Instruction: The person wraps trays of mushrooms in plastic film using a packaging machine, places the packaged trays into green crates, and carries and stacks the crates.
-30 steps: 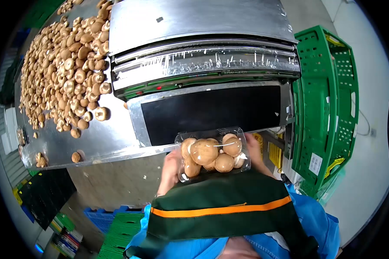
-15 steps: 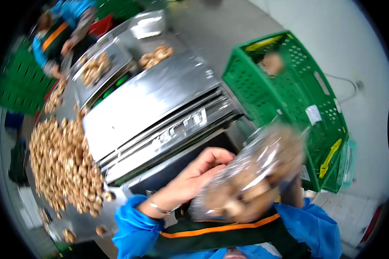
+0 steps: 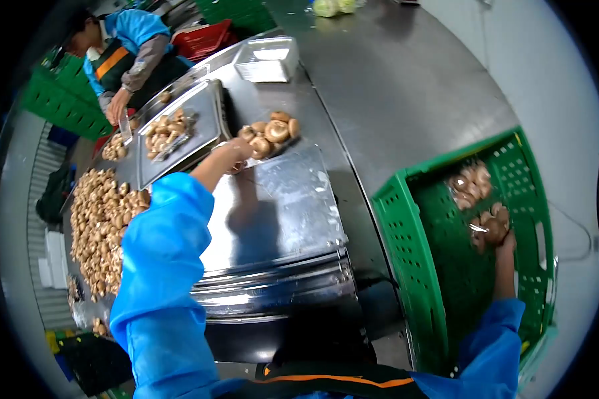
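Observation:
My right hand [image 3: 505, 247] reaches down into a green crate [image 3: 427, 259], its fingers on a clear-wrapped pack of mushrooms [image 3: 491, 225]. A second wrapped pack of mushrooms [image 3: 470, 183] lies beside it in the crate. My left hand [image 3: 234, 155] is stretched across the metal machine top [image 3: 286, 193]. It is at the near edge of a cluster of brown mushrooms [image 3: 275, 132] at the far end. The fingers there are mostly hidden, so their grip does not show.
A big heap of loose mushrooms [image 3: 100, 226] spreads at the left. Behind the machine stand a scale tray [image 3: 206, 126] with mushrooms and stacked clear containers [image 3: 267, 56]. A co-worker [image 3: 136, 56] in blue sleeves works at the far left, near a red crate [image 3: 206, 40].
The wrapped mushroom pack has gone from in front of my body into the green crate with my right hand. My left hand has left it and moved forward to the mushroom cluster. The view has shifted.

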